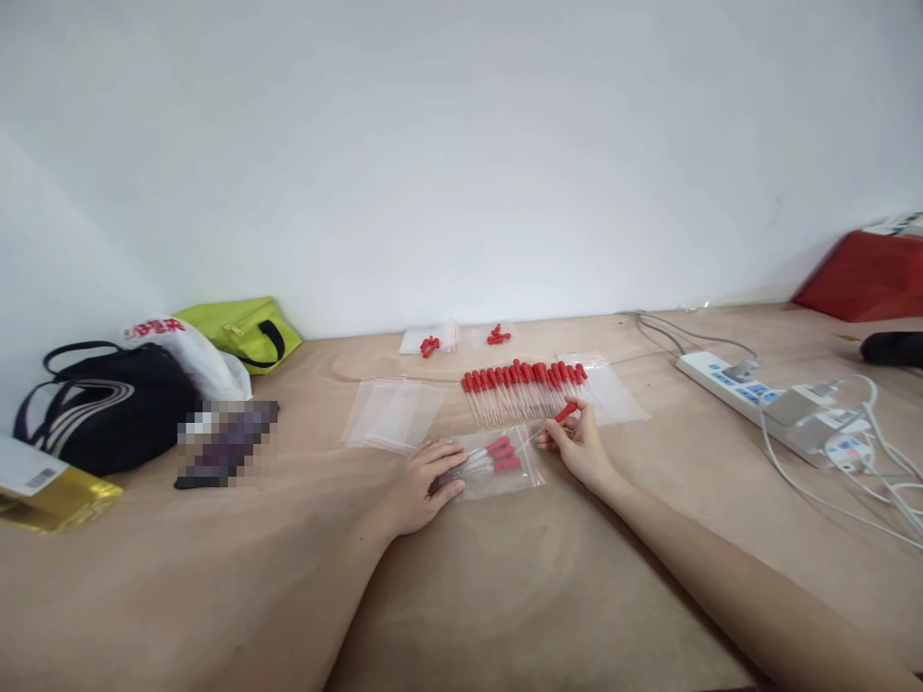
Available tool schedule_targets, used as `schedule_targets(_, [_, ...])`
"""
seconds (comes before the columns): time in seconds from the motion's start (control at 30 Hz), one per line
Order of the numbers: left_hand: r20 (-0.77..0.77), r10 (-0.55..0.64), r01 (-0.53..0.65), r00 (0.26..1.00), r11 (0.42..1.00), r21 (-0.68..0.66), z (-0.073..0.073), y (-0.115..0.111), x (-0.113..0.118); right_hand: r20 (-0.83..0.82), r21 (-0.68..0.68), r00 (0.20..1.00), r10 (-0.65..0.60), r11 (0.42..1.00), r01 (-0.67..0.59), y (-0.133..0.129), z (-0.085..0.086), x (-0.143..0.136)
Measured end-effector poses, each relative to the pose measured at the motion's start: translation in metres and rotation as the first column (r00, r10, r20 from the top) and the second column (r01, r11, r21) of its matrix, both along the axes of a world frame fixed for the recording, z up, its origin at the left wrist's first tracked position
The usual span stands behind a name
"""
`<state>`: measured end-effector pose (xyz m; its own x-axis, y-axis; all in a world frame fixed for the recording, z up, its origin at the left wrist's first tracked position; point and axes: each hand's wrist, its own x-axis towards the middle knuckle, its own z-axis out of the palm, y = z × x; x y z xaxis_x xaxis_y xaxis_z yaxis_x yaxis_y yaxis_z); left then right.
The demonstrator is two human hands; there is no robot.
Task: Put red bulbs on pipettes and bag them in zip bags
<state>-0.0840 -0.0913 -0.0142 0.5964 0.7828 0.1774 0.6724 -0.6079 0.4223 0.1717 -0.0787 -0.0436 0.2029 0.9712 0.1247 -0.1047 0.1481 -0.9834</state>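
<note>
A clear zip bag (480, 485) lies in front of me with several red-bulbed droppers (505, 452) inside. My left hand (422, 485) holds the bag's left end, thumb and fingers bent over the plastic. Between the fingers of my right hand (577, 447) is another dropper (566, 412), its red bulb up and right and its clear tube pointing at the bag's opening on the right. Just behind, a row of droppers (526, 377) lies side by side, bulbs away from me.
Flat zip bags (396, 408) lie left of the row, another bag (620, 394) right. Two bags at the back carry loose red bulbs (430, 346). A power strip (728, 384) with cables is at right; a black bag (122, 404) and yellow bottle (79, 495) at left.
</note>
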Motion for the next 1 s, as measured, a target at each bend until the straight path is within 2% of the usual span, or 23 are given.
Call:
schedule_targets(0.2, [-0.022, 0.015, -0.016, 1.0, 1.0, -0.004, 0.0, 0.0, 0.001, 0.004, -0.026, 0.997, 0.074, 0.997, -0.074, -0.008, 0.002, 0.001])
schedule_targets(0.5, [-0.02, 0.009, -0.009, 1.0, 1.0, 0.002, 0.0, 0.0, 0.001, -0.112, -0.051, 0.993, 0.041, 0.998, -0.047, -0.01, 0.004, -0.003])
schedule_targets(0.7, [-0.02, 0.012, -0.012, 1.0, 1.0, 0.008, 0.002, -0.001, 0.002, -0.17, -0.105, 0.981, 0.095, 0.988, -0.114, -0.012, 0.004, -0.005])
schedule_targets(0.83, [-0.024, 0.015, -0.015, 1.0, 1.0, 0.011, 0.002, -0.001, 0.002, 0.011, -0.132, 0.992, 0.127, 0.983, -0.125, -0.013, -0.001, -0.008])
schedule_targets(0.9, [-0.023, 0.018, -0.018, 1.0, 1.0, 0.007, 0.001, -0.001, 0.001, 0.128, -0.156, 0.975, 0.179, 0.975, -0.158, -0.013, -0.003, -0.008])
schedule_targets(1.0, [-0.022, 0.018, -0.018, 1.0, 1.0, -0.002, 0.001, 0.0, 0.001, 0.236, -0.155, 0.953, 0.189, 0.976, -0.155, -0.012, -0.005, -0.007])
